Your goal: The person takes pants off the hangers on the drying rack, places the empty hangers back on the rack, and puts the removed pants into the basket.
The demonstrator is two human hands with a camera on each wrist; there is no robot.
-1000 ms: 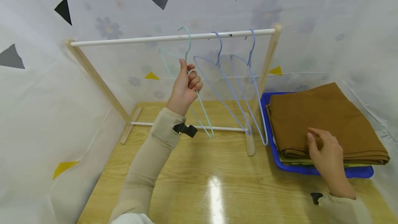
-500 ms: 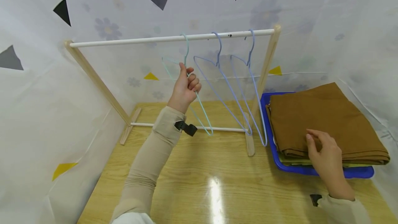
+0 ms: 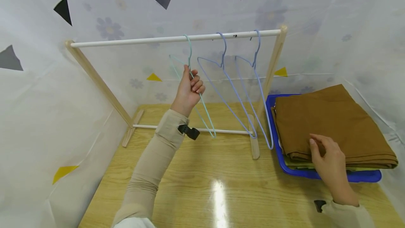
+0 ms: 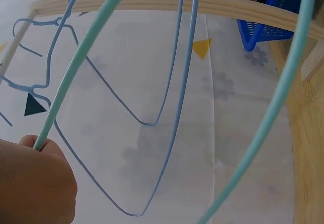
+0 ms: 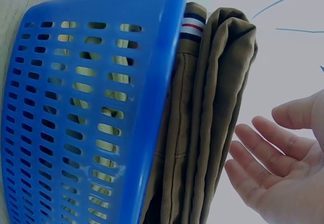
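Note:
My left hand point(image 3: 189, 89) grips a mint-green hanger point(image 3: 207, 113) just below its neck, fingers curled round one sloping arm. The hanger's hook reaches the white rail point(image 3: 133, 41) of a small clothes rack. In the left wrist view, the mint hanger point(image 4: 83, 52) runs up out of my fist point(image 4: 38, 183). My right hand point(image 3: 330, 161) hovers at the front of a folded brown garment point(image 3: 332, 119), fingers loosely bent and holding nothing. Seen from the right wrist, the open hand point(image 5: 278, 163) is beside the folds of the brown garment point(image 5: 223, 72).
Two blue hangers point(image 3: 232, 87) hang on the rail to the right of the mint one. The rack's wooden post point(image 3: 273, 62) stands close to a blue perforated basket point(image 3: 281, 163), which holds the brown garment and yellow-green cloth point(image 3: 299, 165). A patterned white sheet surrounds the table.
The mint hanger has come down, its hook going from above the rail to resting at it, and its far end has swung slightly right. My right hand has shifted slightly left.

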